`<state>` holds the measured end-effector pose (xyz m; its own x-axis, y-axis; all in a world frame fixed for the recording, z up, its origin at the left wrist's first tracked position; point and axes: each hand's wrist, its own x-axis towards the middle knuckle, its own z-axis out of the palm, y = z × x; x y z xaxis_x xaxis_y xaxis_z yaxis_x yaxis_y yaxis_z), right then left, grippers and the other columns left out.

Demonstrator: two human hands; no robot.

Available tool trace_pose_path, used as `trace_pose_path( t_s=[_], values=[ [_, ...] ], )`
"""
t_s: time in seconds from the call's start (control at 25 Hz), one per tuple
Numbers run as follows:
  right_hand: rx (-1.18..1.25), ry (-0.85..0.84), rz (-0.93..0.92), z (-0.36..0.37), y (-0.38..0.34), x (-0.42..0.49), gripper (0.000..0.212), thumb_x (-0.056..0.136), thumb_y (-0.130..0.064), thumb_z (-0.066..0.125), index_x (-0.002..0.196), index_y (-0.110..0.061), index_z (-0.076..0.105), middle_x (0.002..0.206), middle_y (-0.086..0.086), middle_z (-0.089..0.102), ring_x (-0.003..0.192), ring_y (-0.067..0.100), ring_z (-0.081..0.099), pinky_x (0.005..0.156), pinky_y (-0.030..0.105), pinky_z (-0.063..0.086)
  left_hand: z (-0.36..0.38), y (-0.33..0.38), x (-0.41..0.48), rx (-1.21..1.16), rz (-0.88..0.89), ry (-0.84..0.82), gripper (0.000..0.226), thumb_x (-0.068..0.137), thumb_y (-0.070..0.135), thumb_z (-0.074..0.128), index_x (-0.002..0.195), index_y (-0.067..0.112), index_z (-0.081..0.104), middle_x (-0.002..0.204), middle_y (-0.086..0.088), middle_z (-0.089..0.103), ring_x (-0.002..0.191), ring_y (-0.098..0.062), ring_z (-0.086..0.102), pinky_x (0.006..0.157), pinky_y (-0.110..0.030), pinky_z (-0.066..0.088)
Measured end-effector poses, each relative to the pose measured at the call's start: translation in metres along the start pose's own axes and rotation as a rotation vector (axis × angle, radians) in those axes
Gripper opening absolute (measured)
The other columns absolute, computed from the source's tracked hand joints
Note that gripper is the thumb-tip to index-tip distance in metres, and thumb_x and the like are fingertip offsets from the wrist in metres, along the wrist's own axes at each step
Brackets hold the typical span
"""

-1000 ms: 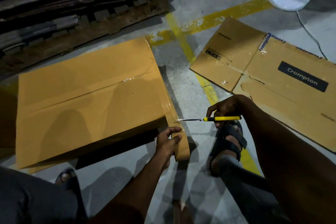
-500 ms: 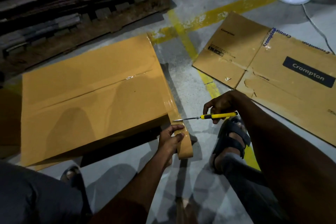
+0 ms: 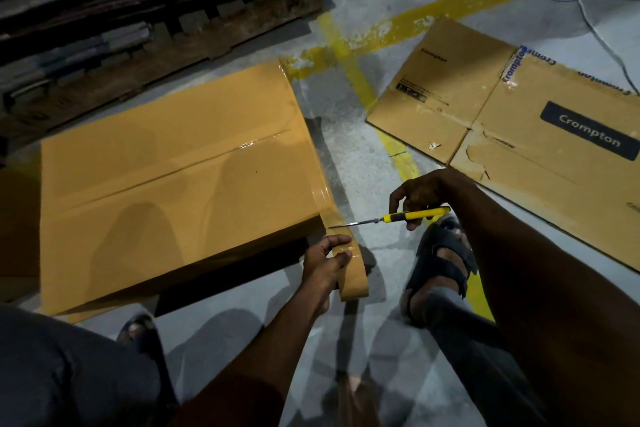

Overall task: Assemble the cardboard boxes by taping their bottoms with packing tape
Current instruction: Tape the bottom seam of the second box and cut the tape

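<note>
1. Cutting deeper into tape (image 3: 331,213) than a moment ago, knife (image 3: 412,216) gripped in right hand (image 3: 420,192).
2. Holding roll (image 3: 354,276) in curled left hand (image 3: 322,265), beside corner of box (image 3: 173,166) on floor.
3. Probably close to severing.

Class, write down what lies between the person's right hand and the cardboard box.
Head view: the knife blade reaches from the right hand to the tape strip stretched off the box corner.

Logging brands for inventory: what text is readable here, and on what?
"Crompton": white on dark label, flattened carton.
"Crompton": small dark print, same carton's left panel.
"Crompton": blue letters on its tape strip.
Upside-down edge print: looks like "Crompton", partly blurred.
Black printed block: too small to read.
</note>
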<state>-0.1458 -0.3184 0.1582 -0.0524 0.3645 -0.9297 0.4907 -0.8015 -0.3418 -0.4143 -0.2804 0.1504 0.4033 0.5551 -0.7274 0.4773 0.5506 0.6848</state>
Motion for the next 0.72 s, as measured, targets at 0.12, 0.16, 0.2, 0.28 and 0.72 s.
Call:
trace_pose_path(
  t_s=[0.12,0.16,0.2,0.28,0.72],
  values=[
    [-0.015,-0.033,0.032,0.003,-0.002,0.001,0.032,0.086,0.000,0.070,0.105,-0.024,0.065,0.090,0.008,0.068,0.068,0.013,0.064,0.059,0.027,0.049,-0.001,-0.001,-0.001,0.080,0.009,0.011,0.026,0.086,0.001,0.065,0.095,0.024,0.072,0.111,0.009,0.063,0.104,-0.021,0.059,0.085,-0.043,0.052],
    [-0.020,-0.053,0.038,0.004,-0.003,0.001,0.032,0.087,0.000,0.068,0.108,-0.024,0.065,0.090,0.007,0.068,0.065,0.011,0.065,0.058,0.026,0.049,-0.001,-0.003,-0.002,0.102,0.001,0.012,0.026,0.086,0.001,0.065,0.096,0.024,0.072,0.109,0.013,0.062,0.105,-0.020,0.058,0.087,-0.043,0.051],
    [-0.023,-0.068,0.041,0.006,-0.004,0.000,0.032,0.088,0.000,0.068,0.110,-0.024,0.065,0.089,0.007,0.069,0.062,0.010,0.065,0.056,0.025,0.049,-0.002,-0.005,-0.003,0.121,-0.006,0.013,0.026,0.086,0.001,0.065,0.096,0.024,0.073,0.107,0.016,0.061,0.105,-0.020,0.057,0.088,-0.043,0.051],
    [-0.044,-0.079,0.051,0.007,-0.007,-0.001,0.031,0.089,-0.003,0.068,0.111,-0.024,0.064,0.088,0.005,0.068,0.056,0.007,0.064,0.054,0.024,0.049,-0.004,-0.008,-0.005,0.156,-0.016,0.011,0.026,0.086,0.003,0.065,0.096,0.026,0.073,0.105,0.021,0.058,0.108,-0.020,0.055,0.092,-0.045,0.051],
    [-0.256,0.685,0.131,0.014,0.001,-0.007,0.036,0.082,-0.053,0.071,0.095,-0.022,0.057,0.095,0.007,0.067,0.088,0.029,0.061,0.073,0.036,0.053,-0.048,0.023,-0.019,0.420,0.089,-0.084,0.030,0.085,-0.001,0.065,0.091,0.028,0.070,0.110,0.007,0.064,0.110,-0.013,0.056,0.092,-0.029,0.046]
  ],
)
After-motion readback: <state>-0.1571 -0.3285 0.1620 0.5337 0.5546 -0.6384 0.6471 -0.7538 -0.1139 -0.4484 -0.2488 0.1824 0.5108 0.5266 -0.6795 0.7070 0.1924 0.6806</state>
